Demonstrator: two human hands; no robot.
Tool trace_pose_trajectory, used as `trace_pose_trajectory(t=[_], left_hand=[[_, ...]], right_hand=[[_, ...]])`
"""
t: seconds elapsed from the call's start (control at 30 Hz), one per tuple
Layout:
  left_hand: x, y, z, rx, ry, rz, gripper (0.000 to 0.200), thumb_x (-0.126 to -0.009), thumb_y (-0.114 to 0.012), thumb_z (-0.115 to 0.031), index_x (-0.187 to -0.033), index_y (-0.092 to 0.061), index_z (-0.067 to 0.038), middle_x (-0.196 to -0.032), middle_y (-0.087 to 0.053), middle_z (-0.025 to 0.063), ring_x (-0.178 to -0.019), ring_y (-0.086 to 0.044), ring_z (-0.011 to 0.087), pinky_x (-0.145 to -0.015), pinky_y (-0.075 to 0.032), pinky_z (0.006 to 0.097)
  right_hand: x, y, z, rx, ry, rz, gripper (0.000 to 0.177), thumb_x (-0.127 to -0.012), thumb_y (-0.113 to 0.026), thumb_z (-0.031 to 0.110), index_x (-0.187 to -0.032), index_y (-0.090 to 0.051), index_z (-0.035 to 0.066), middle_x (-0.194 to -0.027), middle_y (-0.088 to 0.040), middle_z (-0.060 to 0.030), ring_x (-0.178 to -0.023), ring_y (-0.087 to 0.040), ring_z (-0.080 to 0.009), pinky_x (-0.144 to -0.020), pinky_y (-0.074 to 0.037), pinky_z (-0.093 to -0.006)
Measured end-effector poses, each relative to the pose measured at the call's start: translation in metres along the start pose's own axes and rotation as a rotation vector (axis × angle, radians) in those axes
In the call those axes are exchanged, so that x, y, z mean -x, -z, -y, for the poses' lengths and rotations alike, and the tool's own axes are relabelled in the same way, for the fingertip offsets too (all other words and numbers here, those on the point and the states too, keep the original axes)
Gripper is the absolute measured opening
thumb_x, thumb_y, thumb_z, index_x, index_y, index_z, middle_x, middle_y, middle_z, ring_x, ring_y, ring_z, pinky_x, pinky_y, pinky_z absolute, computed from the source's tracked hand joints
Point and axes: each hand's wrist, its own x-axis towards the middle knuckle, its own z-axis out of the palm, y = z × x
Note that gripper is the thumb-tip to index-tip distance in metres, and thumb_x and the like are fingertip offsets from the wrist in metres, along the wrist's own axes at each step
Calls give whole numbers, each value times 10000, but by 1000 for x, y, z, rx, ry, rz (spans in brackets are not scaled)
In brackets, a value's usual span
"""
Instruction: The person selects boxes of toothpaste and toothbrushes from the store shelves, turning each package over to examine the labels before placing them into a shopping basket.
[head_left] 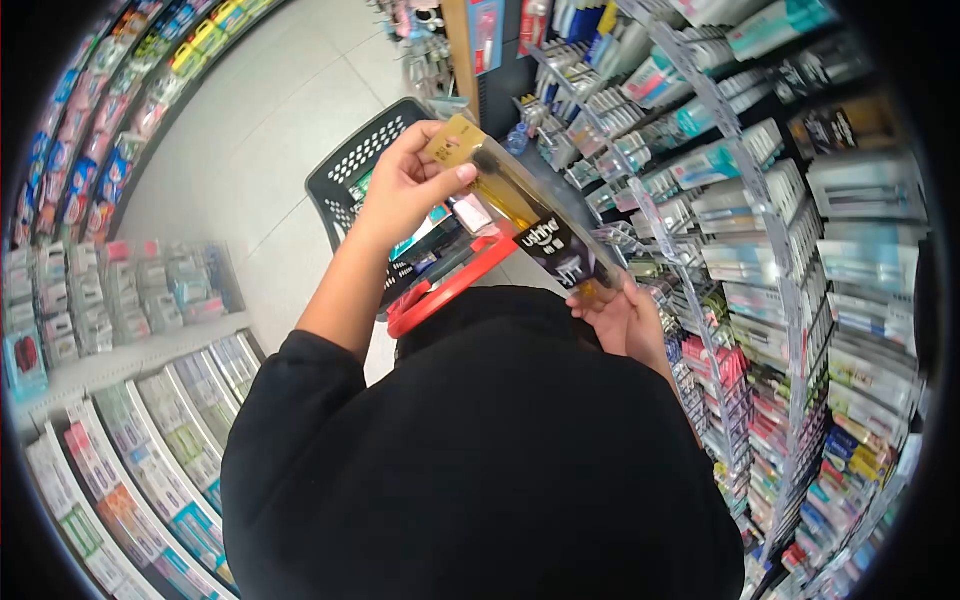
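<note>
A toothbrush pack (pixel 541 222), clear plastic with gold and black printing, is held slantwise in front of my chest. The dark brush head shows through the plastic near its gold upper end. My left hand (pixel 412 182) grips that end, thumb on the front and fingers behind. At the lower end, my right hand (pixel 622 318) holds the pack between thumb and fingers. Below and behind my left hand is a black shopping basket (pixel 345 165) with a red handle (pixel 455 285). Several packaged goods lie inside the basket, partly hidden by my left arm and the pack.
Racks of hanging toothbrush packs (pixel 740 215) rise close on my right. Shelves with boxed goods (pixel 130 480) stand on the left, and colourful packs (pixel 100 130) line a far shelf. Pale floor tiles (pixel 285 110) run between them.
</note>
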Motion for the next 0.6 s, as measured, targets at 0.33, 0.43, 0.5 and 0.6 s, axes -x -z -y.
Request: trace_pose_trajectory(t=[0.33, 0.43, 0.5, 0.6], left_hand=[[21, 118, 81, -481, 205, -539, 397, -767, -684, -204, -1089, -519, -41, -882, -634, 93, -760, -622, 162, -656, -480, 271], [34, 120, 105, -899, 301, -566, 494, -706, -707, -283, -1115, -556, -52, -891, -651, 178, -786, -642, 262, -717, -489, 331], [44, 132, 140, -1121, 452, -469, 395, -717, -666, -314, -1033, -615, -83, -858, -652, 177, -823, -633, 310, -741, -489, 376], [67, 154, 204, -1175, 661, -400, 322, -749, -610, -300, -996, -635, -94, -850, -652, 179, -844, -627, 325, -756, -482, 408]], right_hand=[[-25, -17, -4, 360, -197, -19, 371, -957, -328, 223, -1207, -423, -34, -1124, -573, -204, -996, -551, -200, -868, -387, -294], [-30, -18, -7, 412, -200, -15, 371, -956, -339, 231, -1194, -436, -37, -1115, -578, -196, -981, -548, -188, -861, -385, -289], [-31, -18, -8, 423, -206, -23, 372, -955, -346, 235, -1193, -438, -36, -1107, -582, -190, -976, -546, -182, -858, -385, -288], [-32, -18, -8, 424, -207, -46, 377, -953, -360, 245, -1191, -438, -36, -1100, -583, -183, -971, -546, -179, -858, -385, -287]])
